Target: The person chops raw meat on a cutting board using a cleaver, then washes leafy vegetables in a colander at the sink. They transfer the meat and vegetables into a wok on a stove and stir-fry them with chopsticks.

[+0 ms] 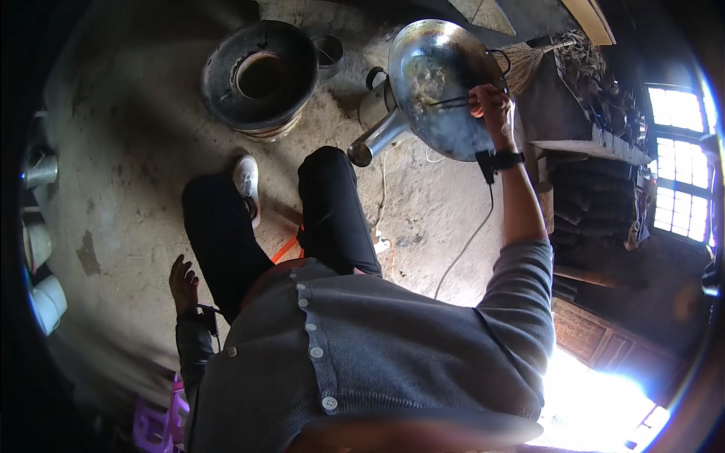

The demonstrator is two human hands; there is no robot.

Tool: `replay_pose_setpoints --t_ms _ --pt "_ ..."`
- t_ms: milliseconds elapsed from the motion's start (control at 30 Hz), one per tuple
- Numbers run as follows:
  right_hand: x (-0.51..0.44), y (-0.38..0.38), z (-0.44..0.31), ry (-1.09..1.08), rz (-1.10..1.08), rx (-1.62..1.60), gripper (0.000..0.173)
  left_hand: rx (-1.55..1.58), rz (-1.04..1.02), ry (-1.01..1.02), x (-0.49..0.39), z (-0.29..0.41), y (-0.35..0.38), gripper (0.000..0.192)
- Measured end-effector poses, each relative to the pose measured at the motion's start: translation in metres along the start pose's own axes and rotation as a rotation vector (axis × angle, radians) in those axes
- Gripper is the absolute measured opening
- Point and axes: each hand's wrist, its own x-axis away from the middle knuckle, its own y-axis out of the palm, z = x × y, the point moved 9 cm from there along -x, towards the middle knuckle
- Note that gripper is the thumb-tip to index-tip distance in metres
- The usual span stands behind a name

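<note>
A metal wok (430, 42) stands at the upper right, its hollow tubular handle (378, 139) pointing back toward my knee. My right hand (490, 105) grips dark chopsticks (450, 103), their tips reaching into the wok. Pieces of food (427, 79) lie in the wok, partly veiled by steam. Under the wok, a pale cylindrical body (372, 107) shows in part. Beside my left thigh hangs my left hand (184, 283), fingers loosely bent and apart, with nothing in them. Both wrists carry small dark strapped devices with cords.
A round stove with a wide dark rim (218, 85) stands left of the wok, a small can (328, 54) beside it. White cords and a power strip (382, 245) lie near my right knee. A straw broom (524, 59) leans far right. A purple plastic stool (153, 424) is at lower left.
</note>
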Motion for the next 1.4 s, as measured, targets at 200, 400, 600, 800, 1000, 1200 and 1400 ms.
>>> replay_pose_setpoints --t_ms 200,400,600,800,1000,1200,1400 --pt "-0.004 -0.014 0.008 -0.121 0.081 0.054 0.027 -0.169 -0.219 0.128 0.007 0.014 0.042 0.039" --pt "-0.039 -0.046 0.024 -0.046 0.22 -0.06 0.026 -0.072 -0.19 0.003 0.006 0.009 0.042 0.04" --pt "-0.022 0.001 0.019 -0.07 -0.006 -0.007 0.024 -0.001 -0.097 -0.024 0.0 -0.004 0.008 0.037" --pt "0.018 -0.028 0.016 0.008 -0.069 0.012 0.023 0.025 0.069 -0.073 -0.004 -0.015 -0.035 0.037" --pt "-0.006 0.01 -0.008 -0.186 0.013 -0.039 0.026 0.016 -0.138 -0.03 -0.011 -0.015 0.009 0.038" --pt "0.007 0.001 -0.022 -0.201 -0.085 0.129 0.026 -0.015 -0.099 -0.05 0.001 -0.015 -0.004 0.04" --pt "-0.023 0.006 -0.009 -0.175 0.094 0.018 0.024 -0.085 -0.175 0.003 0.001 0.004 0.03 0.041"
